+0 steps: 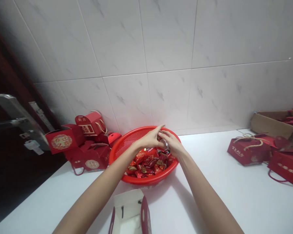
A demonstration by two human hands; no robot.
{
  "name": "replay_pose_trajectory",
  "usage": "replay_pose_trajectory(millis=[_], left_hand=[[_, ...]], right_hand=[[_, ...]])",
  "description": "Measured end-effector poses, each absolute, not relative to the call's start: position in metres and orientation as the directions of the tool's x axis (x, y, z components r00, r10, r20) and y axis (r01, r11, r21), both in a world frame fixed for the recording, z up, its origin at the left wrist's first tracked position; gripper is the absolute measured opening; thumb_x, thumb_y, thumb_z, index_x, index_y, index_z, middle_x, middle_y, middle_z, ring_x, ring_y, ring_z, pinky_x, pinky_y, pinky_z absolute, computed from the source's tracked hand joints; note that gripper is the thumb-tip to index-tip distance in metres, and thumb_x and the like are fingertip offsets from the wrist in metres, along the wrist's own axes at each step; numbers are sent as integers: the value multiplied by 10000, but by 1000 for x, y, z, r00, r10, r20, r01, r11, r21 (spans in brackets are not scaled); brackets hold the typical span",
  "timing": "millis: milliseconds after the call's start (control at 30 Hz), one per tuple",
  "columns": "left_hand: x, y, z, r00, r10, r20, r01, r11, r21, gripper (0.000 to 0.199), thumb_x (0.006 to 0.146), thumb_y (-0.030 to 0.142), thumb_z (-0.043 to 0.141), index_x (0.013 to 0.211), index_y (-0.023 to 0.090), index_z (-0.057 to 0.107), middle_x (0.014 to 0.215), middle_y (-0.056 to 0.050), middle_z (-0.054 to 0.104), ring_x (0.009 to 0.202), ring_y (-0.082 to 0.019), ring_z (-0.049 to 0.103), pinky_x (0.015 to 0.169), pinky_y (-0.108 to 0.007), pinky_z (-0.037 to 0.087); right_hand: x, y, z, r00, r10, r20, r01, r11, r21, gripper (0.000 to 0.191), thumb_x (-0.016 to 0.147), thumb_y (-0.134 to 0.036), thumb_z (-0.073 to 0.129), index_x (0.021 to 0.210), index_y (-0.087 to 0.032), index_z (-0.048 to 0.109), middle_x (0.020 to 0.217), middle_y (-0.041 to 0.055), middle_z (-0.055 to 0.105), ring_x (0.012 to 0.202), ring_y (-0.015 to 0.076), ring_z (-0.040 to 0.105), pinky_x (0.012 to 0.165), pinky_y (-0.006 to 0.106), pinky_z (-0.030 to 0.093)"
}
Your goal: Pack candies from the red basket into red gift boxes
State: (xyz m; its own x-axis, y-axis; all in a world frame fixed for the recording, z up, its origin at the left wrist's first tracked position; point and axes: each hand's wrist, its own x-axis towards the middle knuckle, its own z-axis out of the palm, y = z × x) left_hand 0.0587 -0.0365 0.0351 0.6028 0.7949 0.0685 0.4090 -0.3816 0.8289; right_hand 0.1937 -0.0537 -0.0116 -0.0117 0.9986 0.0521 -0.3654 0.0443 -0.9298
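Note:
My left hand (150,139) and my right hand (173,143) meet over the right part of a red plastic basket (119,149). Red-wrapped candies (148,162) fill its bottom, some with gold parts. The left fingers curl in towards the right hand, one digit pointing up and right. My right fingers are bent and touch the left ones. Something pale and shiny (164,142) shows between the hands, too small to name. Close to me, below the basket, an open gift box (130,208) shows its white inside and dark red sides.
Several red gift boxes (90,156) are piled on the left of the white table (205,156). More dark red boxes (249,149) with cord handles lie on the right, beside a cardboard carton (271,125). A tiled wall (171,94) stands behind, a door handle (21,120) at left.

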Motion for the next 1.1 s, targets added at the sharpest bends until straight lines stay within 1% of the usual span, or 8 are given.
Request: replay_pose_trajectory(millis=[167,333,467,533,600,733,967,1100], left_hand=[[60,-33,37,651,758,32,339,-328,882,1114,625,94,750,1592,154,200,1015,-70,683,751,-173,658,658,-299,531],[53,-25,37,632,771,79,279,-321,905,1121,635,133,807,1588,184,218,1250,-149,628,932,-217,680,779,-348,559],[49,-8,32,563,815,138,258,-332,907,836,763,247,762,1503,154,385,1305,-171,626,1182,-259,627,972,-383,520],[48,2,27,570,815,108,381,-379,843,527,885,231,571,1395,121,502,1279,-163,657,1159,-236,649,973,-367,525],[50,9,20,607,794,44,538,-451,713,394,891,133,420,1228,108,622,1217,-138,702,1090,-213,681,951,-346,534],[58,14,-3,667,742,-59,650,-542,533,365,735,26,501,987,154,732,1018,-61,777,1010,-224,703,931,-314,527],[69,11,-35,710,691,-135,689,-644,333,652,608,-1,632,1226,197,692,1234,-89,727,1096,-295,664,953,-331,503],[66,11,-36,720,668,-186,692,-672,263,521,636,44,657,1125,209,729,1167,-78,747,1028,-277,676,902,-312,514]], right_hand=[[197,-51,-17,-44,994,98,-410,72,-909,396,613,-304,826,973,-204,693,944,55,734,854,214,680,673,303,523],[197,-43,-24,-22,994,110,-539,81,-838,427,578,-222,828,985,-208,701,867,32,756,744,184,672,620,281,514],[199,-36,-24,153,977,147,-636,211,-742,308,617,-190,803,911,-188,710,877,37,773,802,180,699,727,293,555],[201,-33,-24,267,953,144,-666,291,-687,246,646,-176,787,877,-188,705,849,30,769,801,177,701,753,303,563],[204,-31,-25,339,932,126,-674,334,-659,199,664,-161,774,844,-188,692,808,16,756,755,166,690,731,302,565],[207,-28,-29,356,928,109,-675,336,-657,172,667,-136,775,798,-184,674,742,-4,725,670,145,661,660,281,554],[205,-28,-28,338,939,63,-695,295,-655,148,645,-102,750,748,-180,678,683,-8,716,633,139,644,587,254,531],[205,-29,-27,329,943,48,-703,279,-654,144,637,-97,743,742,-179,689,682,0,721,633,143,647,592,261,540]])
